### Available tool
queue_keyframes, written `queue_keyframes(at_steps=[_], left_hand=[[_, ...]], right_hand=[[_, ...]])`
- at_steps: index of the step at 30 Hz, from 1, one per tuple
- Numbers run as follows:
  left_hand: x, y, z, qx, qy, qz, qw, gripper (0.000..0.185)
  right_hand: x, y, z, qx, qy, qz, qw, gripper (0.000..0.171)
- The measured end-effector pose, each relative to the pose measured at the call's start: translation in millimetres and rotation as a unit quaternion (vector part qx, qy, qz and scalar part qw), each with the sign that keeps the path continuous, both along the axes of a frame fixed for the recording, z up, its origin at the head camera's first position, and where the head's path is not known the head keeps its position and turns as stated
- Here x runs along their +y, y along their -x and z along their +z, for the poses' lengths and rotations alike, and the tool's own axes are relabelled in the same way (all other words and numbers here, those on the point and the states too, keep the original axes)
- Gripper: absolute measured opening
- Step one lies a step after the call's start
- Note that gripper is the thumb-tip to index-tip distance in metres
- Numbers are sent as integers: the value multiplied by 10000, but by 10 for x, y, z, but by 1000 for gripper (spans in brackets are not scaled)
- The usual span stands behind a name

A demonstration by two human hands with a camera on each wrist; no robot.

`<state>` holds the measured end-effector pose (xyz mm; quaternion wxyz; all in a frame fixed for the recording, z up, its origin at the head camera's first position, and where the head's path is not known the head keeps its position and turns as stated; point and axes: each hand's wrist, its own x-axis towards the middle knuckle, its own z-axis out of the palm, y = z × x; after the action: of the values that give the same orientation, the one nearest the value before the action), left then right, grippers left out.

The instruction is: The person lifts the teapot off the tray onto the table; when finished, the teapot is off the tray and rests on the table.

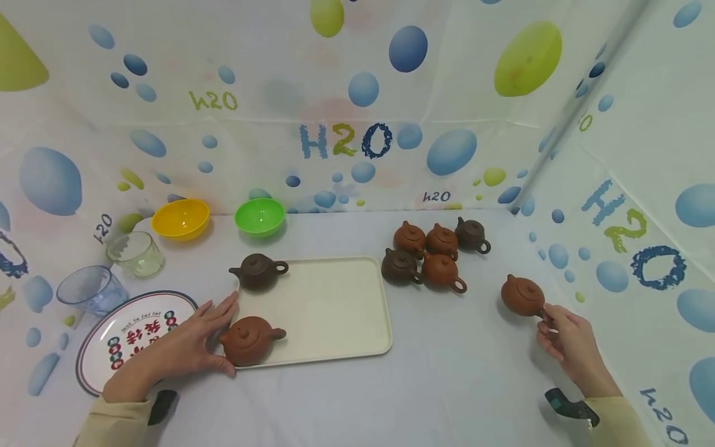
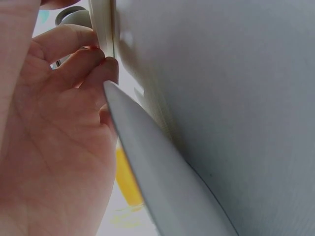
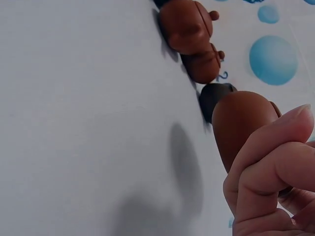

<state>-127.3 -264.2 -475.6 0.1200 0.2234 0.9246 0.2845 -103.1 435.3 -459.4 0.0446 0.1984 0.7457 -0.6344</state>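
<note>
Teapot (image 1: 522,295) on table, handle pinched in right hand (image 1: 566,344) grip, fingers curled.

A yellow bowl (image 1: 180,218) and a green bowl (image 1: 259,216) are sitting at the back of the table, two clear glasses (image 1: 136,254) standing near them, a printed plate (image 1: 134,338) lying in front, bubble-patterned sheeting (image 1: 357,112) hanging behind.

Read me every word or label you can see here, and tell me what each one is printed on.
"H2O", large, blue and green: the back curtain.
"h2O", green, and a small dark "h2O": same curtain.
"H2O", large: the right curtain, with another partly cut off lower down.
Round plate by the left hand: printed characters, too small to read.
Teapots and tray: no text.
</note>
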Motion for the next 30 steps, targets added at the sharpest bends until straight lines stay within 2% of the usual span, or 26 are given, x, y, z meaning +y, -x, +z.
queue_keyframes(at_steps=[9,16,23,30], left_hand=[[0,-4,-22,-7,-58,-42,10000,128],[-1,-27,-23,73,86,17,9999,129],[8,-51,-26,196,255,30,9995,127],[12,-15,16,180,105,-46,9998,128]], right_hand=[[-153,379,-19,-297,255,-6,9992,31],[-328,609,-42,-96,457,228,9987,32],[-407,733,-114,17,308,376,9988,31],[-415,773,-203,-129,249,344,9990,30]])
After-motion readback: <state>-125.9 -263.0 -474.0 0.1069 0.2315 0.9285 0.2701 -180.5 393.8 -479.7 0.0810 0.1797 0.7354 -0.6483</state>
